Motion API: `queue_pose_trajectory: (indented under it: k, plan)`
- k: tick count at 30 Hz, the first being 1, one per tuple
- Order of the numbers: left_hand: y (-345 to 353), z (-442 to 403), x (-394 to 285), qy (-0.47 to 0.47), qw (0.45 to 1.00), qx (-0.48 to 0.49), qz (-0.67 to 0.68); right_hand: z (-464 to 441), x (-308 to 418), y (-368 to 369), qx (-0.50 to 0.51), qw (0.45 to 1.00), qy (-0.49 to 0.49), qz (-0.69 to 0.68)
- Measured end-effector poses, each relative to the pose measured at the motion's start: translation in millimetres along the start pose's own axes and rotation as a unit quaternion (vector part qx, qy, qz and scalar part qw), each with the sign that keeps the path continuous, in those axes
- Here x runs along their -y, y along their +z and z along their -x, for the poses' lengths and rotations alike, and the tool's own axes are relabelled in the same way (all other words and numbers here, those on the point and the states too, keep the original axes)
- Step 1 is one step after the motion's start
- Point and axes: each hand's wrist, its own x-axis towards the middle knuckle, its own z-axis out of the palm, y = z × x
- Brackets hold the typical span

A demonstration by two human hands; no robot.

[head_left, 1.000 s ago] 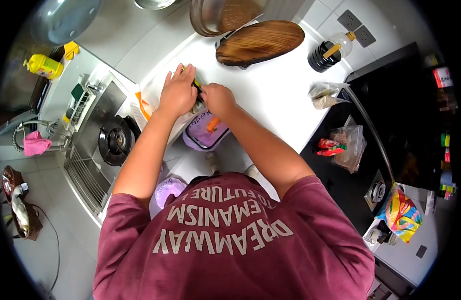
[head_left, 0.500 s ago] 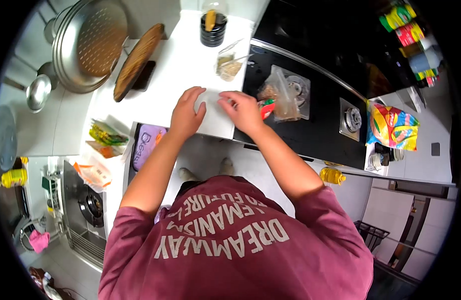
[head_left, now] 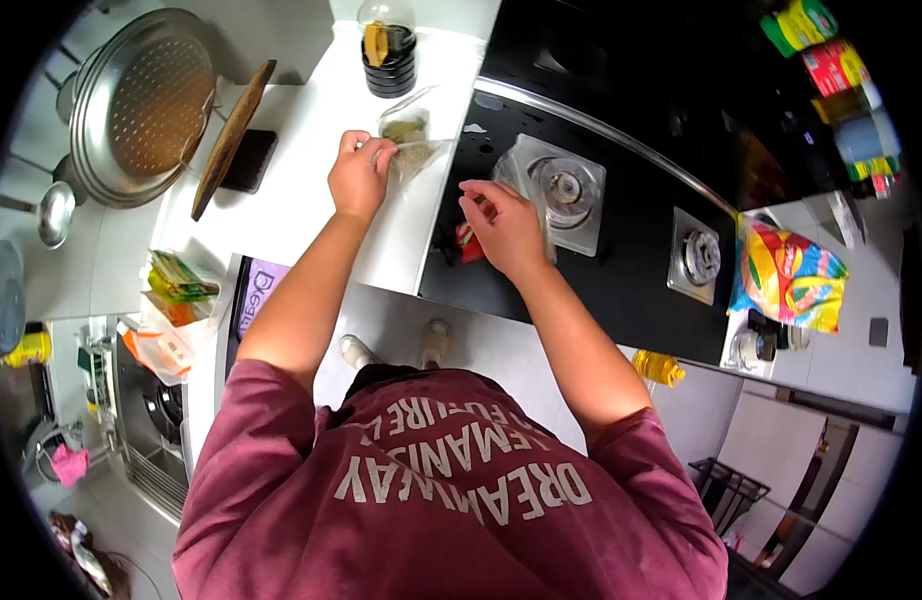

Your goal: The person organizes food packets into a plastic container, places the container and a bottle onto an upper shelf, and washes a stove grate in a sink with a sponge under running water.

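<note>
My left hand is over the white counter, its thumb and fingers pinched on the edge of a small clear plastic bag. Inside that bag, something brownish shows; a second small bag with greenish contents lies right behind it. Above the black stove top, my right hand is half curled, with a gap between thumb and fingers. Beneath and beside it are a clear plastic bag and a red packet, both partly hidden by the hand.
Two gas burners are set in the stove. A dark ridged jar stands at the back of the counter. At left, a wooden board leans near a hanging steel steamer. A colourful bag sits far right.
My left hand has moved up to the small bag and taken hold of its edge. My right hand has shifted right, over the bag and red packet on the stove.
</note>
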Motion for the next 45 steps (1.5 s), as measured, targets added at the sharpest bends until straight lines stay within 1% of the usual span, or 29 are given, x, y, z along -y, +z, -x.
queue_pose_trajectory:
  k: [1, 2, 5, 6, 7, 9, 10, 11, 13, 14, 16, 17, 18, 19, 21, 22, 23, 25, 26, 28, 30, 31, 32, 34, 35, 36, 40, 43, 45]
  plan:
    - [-11.1, 4.2, -4.9, -0.026, 0.999, -0.005, 0.028, -2.2, 0.2, 4.2, -0.001, 1.0, -0.002, -0.008]
    - [-25.0, 8.2, -9.4, -0.045, 0.997, -0.008, 0.061, -5.3, -7.7, 12.4, 0.029, 0.999, 0.011, -0.028]
    - [-74.3, 23.2, -18.4, -0.072, 0.982, -0.065, 0.16, -15.9, 12.0, 38.6, -0.003, 0.998, -0.057, -0.028]
    - [-94.0, 30.2, -17.2, -0.067, 0.982, -0.081, 0.156, -18.2, 18.6, 47.9, 0.064, 0.997, -0.021, -0.045]
    - [-112.3, 38.9, -13.7, -0.083, 0.977, -0.086, 0.178, -17.8, 22.5, 62.5, 0.082, 0.993, -0.006, -0.088]
    - [-151.6, 59.4, -4.1, -0.075, 0.974, -0.087, 0.197, -16.7, 35.1, 86.9, 0.233, 0.972, -0.015, -0.013]
    - [-176.3, 68.3, -8.7, -0.119, 0.968, -0.058, 0.215, -14.8, 36.3, 106.4, 0.265, 0.958, -0.031, -0.102]
    - [-196.1, 78.7, -4.2, -0.132, 0.968, -0.056, 0.207, -13.0, 50.9, 119.8, 0.301, 0.95, -0.013, -0.083]
    - [-228.9, 99.0, 10.3, -0.165, 0.962, -0.088, 0.199, -9.5, 81.9, 140.9, 0.409, 0.912, -0.027, 0.001]
    - [-239.2, 109.6, 22.9, -0.138, 0.963, -0.14, 0.187, -2.2, 92.3, 159.0, 0.428, 0.9, -0.052, -0.059]
    - [-267.8, 135.4, 40.6, -0.196, 0.947, -0.179, 0.184, 13.7, 109.1, 192.8, 0.456, 0.868, -0.087, -0.174]
    - [-281.6, 148.4, 51.3, -0.222, 0.937, -0.196, 0.186, 17.4, 120.3, 206.2, 0.473, 0.863, -0.108, -0.14]
    - [-295.4, 164.1, 68.0, -0.225, 0.934, -0.209, 0.181, 21.1, 133.4, 218.8, 0.487, 0.858, -0.128, -0.106]
    - [-307.7, 178.3, 76.7, -0.275, 0.892, -0.227, 0.279, 25.0, 144.5, 231.0, 0.499, 0.851, -0.146, -0.072]
    - [-336.3, 202.1, 94.0, -0.342, 0.85, -0.247, 0.315, 36.9, 158.1, 259.7, 0.496, 0.852, -0.159, -0.054]
    - [-345.2, 216.7, 110.8, -0.359, 0.847, -0.244, 0.307, 42.4, 165.4, 272.2, 0.493, 0.854, -0.163, -0.044]
    - [-353.9, 229.5, 125.9, -0.389, 0.853, -0.217, 0.27, 48.6, 174.4, 284.3, 0.473, 0.867, -0.145, -0.06]
    - [-366.1, 249.7, 153.0, -0.432, 0.847, -0.136, 0.278, 65.6, 196.9, 308.9, 0.428, 0.893, -0.104, -0.091]
    - [-362.4, 258.4, 166.3, -0.43, 0.854, -0.119, 0.267, 73.6, 204.1, 323.6, 0.389, 0.91, -0.098, -0.102]
    - [-356.0, 272.2, 187.8, -0.424, 0.868, -0.085, 0.244, 82.6, 224.3, 347.9, 0.33, 0.931, -0.13, -0.085]
    - [-356.1, 267.8, 196.8, -0.435, 0.874, -0.025, 0.215, 87.6, 232.2, 375.1, 0.267, 0.948, -0.159, -0.075]
    - [-355.7, 263.1, 199.4, -0.44, 0.875, 0.006, 0.199, 89.8, 232.4, 389.6, 0.26, 0.953, -0.132, -0.08]
    - [-352.2, 260.0, 204.5, -0.408, 0.889, 0.0, 0.208, 90.2, 232.2, 403.3, 0.252, 0.958, -0.105, -0.085]
    - [-339.4, 253.5, 212.0, -0.398, 0.896, -0.018, 0.197, 90.5, 228.4, 427.9, 0.224, 0.968, -0.049, -0.098]
    - [-335.6, 249.3, 216.6, -0.391, 0.9, -0.028, 0.191, 87.9, 225.0, 435.4, 0.21, 0.973, -0.045, -0.087]
    - [-335.6, 245.5, 220.8, -0.378, 0.916, -0.005, 0.138, 85.8, 223.4, 440.3, 0.196, 0.977, -0.042, -0.076]
    - [-329.1, 235.5, 240.5, -0.354, 0.928, 0.026, 0.113, 76.7, 211.6, 451.2, 0.179, 0.983, -0.031, -0.008]
    - [-329.1, 228.8, 244.4, -0.336, 0.935, 0.039, 0.106, 76.1, 208.9, 458.9, 0.179, 0.983, -0.021, -0.024]
    - [-330.6, 223.3, 242.5, -0.326, 0.938, 0.034, 0.113, 81.4, 211.2, 465.2, 0.17, 0.981, 0.023, -0.096]
